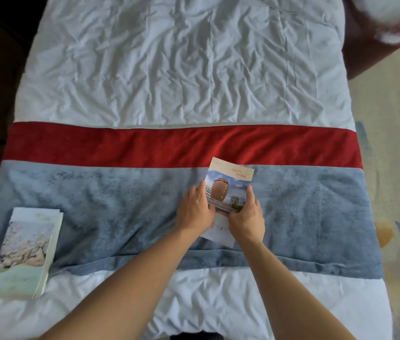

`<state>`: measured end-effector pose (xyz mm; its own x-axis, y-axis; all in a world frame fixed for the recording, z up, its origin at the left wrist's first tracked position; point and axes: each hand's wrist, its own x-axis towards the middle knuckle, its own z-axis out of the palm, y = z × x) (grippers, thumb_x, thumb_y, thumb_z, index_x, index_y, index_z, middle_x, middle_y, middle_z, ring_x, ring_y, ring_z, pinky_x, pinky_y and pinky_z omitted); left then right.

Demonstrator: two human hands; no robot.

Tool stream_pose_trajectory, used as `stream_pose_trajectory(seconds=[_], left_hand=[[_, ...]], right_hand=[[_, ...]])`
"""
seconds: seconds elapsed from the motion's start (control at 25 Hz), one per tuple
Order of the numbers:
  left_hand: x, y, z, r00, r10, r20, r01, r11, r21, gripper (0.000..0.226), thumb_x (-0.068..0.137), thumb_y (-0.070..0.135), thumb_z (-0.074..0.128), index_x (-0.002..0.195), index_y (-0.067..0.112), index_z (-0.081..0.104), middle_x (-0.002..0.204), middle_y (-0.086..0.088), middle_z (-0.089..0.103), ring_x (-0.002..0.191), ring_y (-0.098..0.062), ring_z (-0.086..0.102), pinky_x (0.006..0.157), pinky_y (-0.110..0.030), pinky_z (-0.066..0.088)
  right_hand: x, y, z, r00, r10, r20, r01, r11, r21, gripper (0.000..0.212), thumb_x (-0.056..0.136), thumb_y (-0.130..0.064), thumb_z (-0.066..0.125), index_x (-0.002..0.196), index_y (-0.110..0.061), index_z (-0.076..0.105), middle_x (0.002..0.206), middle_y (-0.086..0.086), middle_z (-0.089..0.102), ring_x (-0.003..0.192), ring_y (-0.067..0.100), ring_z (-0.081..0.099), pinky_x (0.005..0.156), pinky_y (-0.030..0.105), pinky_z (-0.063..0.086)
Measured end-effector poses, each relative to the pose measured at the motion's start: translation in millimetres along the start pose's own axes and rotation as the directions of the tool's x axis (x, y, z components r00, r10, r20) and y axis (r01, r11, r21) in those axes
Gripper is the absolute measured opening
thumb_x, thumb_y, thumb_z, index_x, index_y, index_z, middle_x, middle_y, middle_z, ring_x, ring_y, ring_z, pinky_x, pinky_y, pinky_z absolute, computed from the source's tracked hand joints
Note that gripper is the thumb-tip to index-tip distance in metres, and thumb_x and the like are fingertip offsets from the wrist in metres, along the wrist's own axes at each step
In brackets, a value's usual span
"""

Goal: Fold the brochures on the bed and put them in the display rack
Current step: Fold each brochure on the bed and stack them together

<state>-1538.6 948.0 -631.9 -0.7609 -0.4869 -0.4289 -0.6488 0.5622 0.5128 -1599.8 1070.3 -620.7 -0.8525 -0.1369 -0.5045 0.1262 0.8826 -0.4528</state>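
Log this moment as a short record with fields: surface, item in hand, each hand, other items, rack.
surface: bed with white quilt, and a runner with a red band and a grey-blue band
item in hand: brochure with a jar picture, lying on the grey-blue band
left hand: holds the brochure's left edge
right hand: holds its right edge, thumb on top
other items: stack of brochures at the near left of the bed
rack: not in view
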Motion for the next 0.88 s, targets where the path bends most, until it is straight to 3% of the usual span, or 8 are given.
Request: stream_pose_trajectory(seconds=[0.2,0.52,0.68,0.88], left_hand=[[-59.7,-95.9,-62.3,0.994,-0.088,-0.066,0.087,0.996,-0.012,0.061,0.092,0.028,0.057,0.147,0.016,0.034,0.133,-0.011,0.052,0.117,-0.03,0.053,0.092,-0.043,0.049],[-154.0,-318.4,-155.1,0.921,-0.357,-0.159,0.349,0.934,-0.077,0.062,0.09,0.028,0.057,0.148,0.019,0.035,0.13,-0.012,0.053,0.116,-0.033,0.054,0.09,-0.043,0.048],[-177.3,-396.7,-174.3,0.909,-0.371,-0.191,0.363,0.929,-0.076,0.07,0.093,0.03,0.059,0.153,0.016,0.026,0.145,-0.011,0.046,0.126,-0.03,0.05,0.097,-0.042,0.048],[-183.6,-443.4,-178.5,0.943,-0.255,-0.212,0.263,0.965,0.009,0.084,0.087,0.04,0.07,0.155,0.021,0.023,0.127,-0.008,0.054,0.111,-0.023,0.057,0.084,-0.033,0.055]], right_hand=[[-80.6,-57.4,62.4,0.989,-0.127,0.076,0.138,0.978,-0.156,0.081,0.089,-0.026,0.058,0.156,-0.035,0.014,0.139,0.001,0.05,0.112,0.033,0.06,0.076,0.039,0.042],[-216.0,-165.8,242.5,0.898,-0.34,0.278,0.414,0.868,-0.274,0.077,0.093,-0.03,0.054,0.157,-0.03,0.011,0.138,0.0,0.051,0.108,0.03,0.063,0.073,0.037,0.045],[-252.0,-198.1,312.1,0.858,-0.37,0.356,0.48,0.824,-0.301,0.077,0.095,-0.032,0.053,0.157,-0.027,0.008,0.138,0.002,0.047,0.108,0.029,0.063,0.076,0.038,0.048],[-266.3,-214.0,355.2,0.838,-0.351,0.418,0.509,0.778,-0.368,0.083,0.093,-0.03,0.057,0.157,-0.03,0.004,0.125,0.005,0.047,0.105,0.028,0.061,0.075,0.039,0.049]])
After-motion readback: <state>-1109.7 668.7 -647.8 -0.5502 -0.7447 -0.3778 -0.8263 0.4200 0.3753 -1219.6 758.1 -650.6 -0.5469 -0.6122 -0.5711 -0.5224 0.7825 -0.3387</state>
